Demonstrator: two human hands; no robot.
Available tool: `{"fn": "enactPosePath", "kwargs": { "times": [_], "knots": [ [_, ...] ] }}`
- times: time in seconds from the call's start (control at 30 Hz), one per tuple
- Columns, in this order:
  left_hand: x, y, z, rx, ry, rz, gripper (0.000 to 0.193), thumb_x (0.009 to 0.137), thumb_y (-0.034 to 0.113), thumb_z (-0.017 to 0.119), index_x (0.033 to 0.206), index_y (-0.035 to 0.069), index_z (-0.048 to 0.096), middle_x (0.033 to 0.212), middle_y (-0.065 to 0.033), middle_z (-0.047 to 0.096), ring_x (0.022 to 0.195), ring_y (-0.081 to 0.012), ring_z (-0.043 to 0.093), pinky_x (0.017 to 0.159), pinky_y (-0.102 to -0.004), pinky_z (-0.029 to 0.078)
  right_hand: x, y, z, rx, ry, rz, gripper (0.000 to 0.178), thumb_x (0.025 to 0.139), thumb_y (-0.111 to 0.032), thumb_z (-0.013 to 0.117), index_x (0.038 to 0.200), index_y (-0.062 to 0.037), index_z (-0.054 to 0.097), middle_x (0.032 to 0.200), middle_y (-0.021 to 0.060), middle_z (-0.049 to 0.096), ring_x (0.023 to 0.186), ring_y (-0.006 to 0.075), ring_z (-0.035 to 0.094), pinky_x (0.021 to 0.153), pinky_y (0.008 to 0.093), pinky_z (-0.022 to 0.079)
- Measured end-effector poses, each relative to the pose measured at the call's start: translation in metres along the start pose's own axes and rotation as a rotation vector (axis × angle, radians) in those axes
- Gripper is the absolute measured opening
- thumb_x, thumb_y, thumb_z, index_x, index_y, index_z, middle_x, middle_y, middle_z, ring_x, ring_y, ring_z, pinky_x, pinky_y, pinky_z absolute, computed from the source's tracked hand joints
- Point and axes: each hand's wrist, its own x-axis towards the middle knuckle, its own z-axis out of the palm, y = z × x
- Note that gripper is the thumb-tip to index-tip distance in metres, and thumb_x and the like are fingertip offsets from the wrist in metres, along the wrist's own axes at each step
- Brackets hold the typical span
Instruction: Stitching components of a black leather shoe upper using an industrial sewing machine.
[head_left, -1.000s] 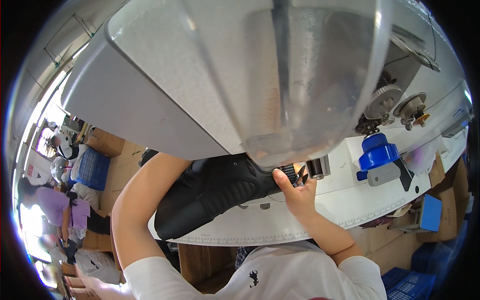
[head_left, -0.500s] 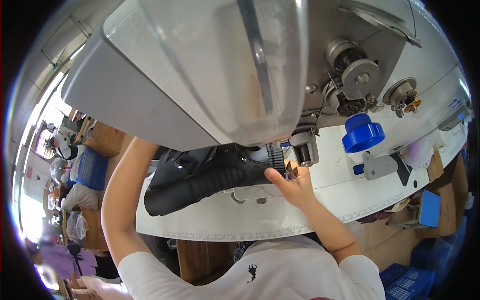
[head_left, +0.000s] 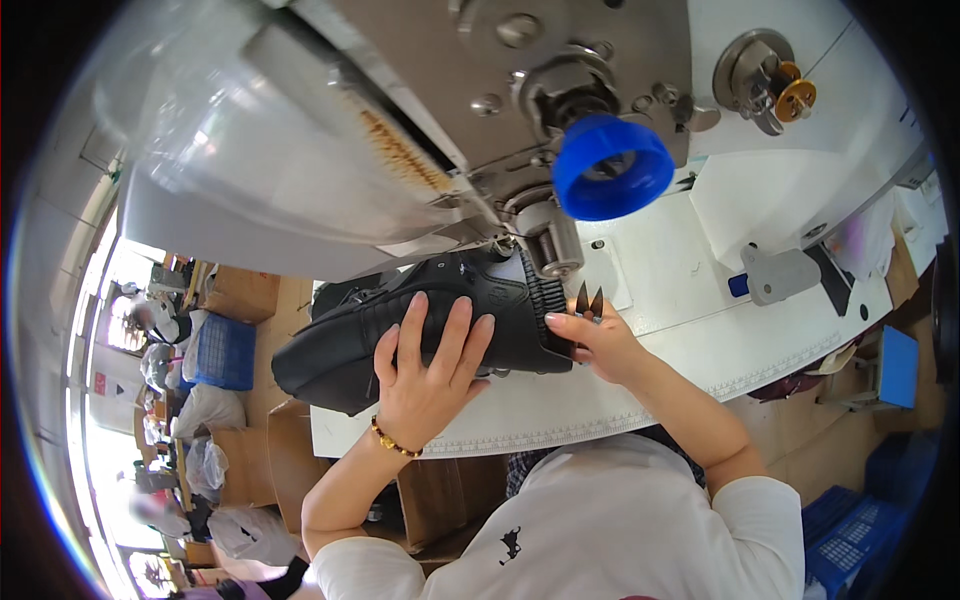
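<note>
A black boot (head_left: 420, 329) lies on its side under the head of a sewing machine (head_left: 548, 234), toe toward the left. Its ribbed, gathered collar (head_left: 543, 293) sits right at the machine's metal needle area, where the exact needle point is hard to make out. My left hand (head_left: 428, 365) rests on the boot's side with fingers spread and flat. At the collar end, my right hand (head_left: 600, 340) is closed around a pair of thread snips (head_left: 588, 303), blades pointing up and away. The right thumb touches the collar edge.
A blue knob or cap (head_left: 612, 168) hangs below the machine head. The white table (head_left: 690, 350) has a ruler along its curved front edge. A grey lever plate (head_left: 782, 277) stands on the right. Blue crates, cardboard boxes (head_left: 240, 293) and bags line the floor at left.
My left hand has come out from behind the machine head onto the boot's near side. My view has shifted, showing more of the needle area. The right hand stays at the collar with the snips.
</note>
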Motion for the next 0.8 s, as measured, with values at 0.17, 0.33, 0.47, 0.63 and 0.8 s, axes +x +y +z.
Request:
{"fn": "enactPosePath", "kwargs": {
  "times": [0.17,0.33,0.47,0.63,0.8],
  "knots": [
    [0.003,0.003,0.016,0.163,0.254,-0.013,0.058,0.06,0.043,0.068,0.107,0.014,0.054,0.12,-0.0066,0.043,0.11,-0.0345,0.039,0.086,-0.0458,0.025,0.01,0.009,-0.008,-0.141,-0.202,-0.412,0.017,0.08,-0.017,0.058,0.088,-0.0019,0.058,0.075,-0.0017,0.056,0.063,0.002,0.049,0.052,0.0161,0.039],
    [0.008,0.003,0.02,0.114,0.316,0.0,0.052,0.06,0.042,0.068,0.103,0.014,0.057,0.115,-0.006,0.045,0.105,-0.0324,0.042,0.083,-0.0449,0.028,0.005,0.007,-0.002,-0.239,-0.173,-0.419,0.014,0.081,-0.013,0.056,0.081,0.0009,0.058,0.072,-0.0008,0.054,0.062,0.0015,0.044,0.05,0.0169,0.036],
    [0.012,0.004,0.015,0.054,0.322,-0.036,0.051,0.058,0.039,0.07,0.102,0.015,0.058,0.114,-0.0051,0.047,0.1,-0.0303,0.043,0.081,-0.0431,0.028,0.0,0.0,0.005,-0.272,-0.133,-0.438,0.013,0.081,-0.011,0.054,0.081,0.0022,0.056,0.072,0.0015,0.053,0.062,0.003,0.043,0.05,0.018,0.036],
    [0.014,0.005,0.012,0.078,0.27,-0.025,0.05,0.057,0.037,0.07,0.102,0.016,0.059,0.112,-0.0016,0.052,0.1,-0.0285,0.043,0.08,-0.0401,0.027,0.003,-0.005,0.006,-0.337,-0.14,-0.471,0.011,0.079,-0.007,0.052,0.081,0.0033,0.055,0.073,0.0047,0.051,0.065,0.0065,0.045,0.053,0.0219,0.039],
    [0.016,0.005,0.013,0.111,0.329,-0.036,0.029,0.07,0.021,0.058,0.099,0.021,0.06,0.109,0.0038,0.055,0.099,-0.0244,0.044,0.077,-0.0325,0.029,0.008,-0.009,-0.001,-0.247,-0.287,-0.467,0.009,0.079,-0.007,0.053,0.081,0.0013,0.057,0.072,0.0023,0.052,0.063,0.0047,0.044,0.052,0.0212,0.038]
  ]
}}
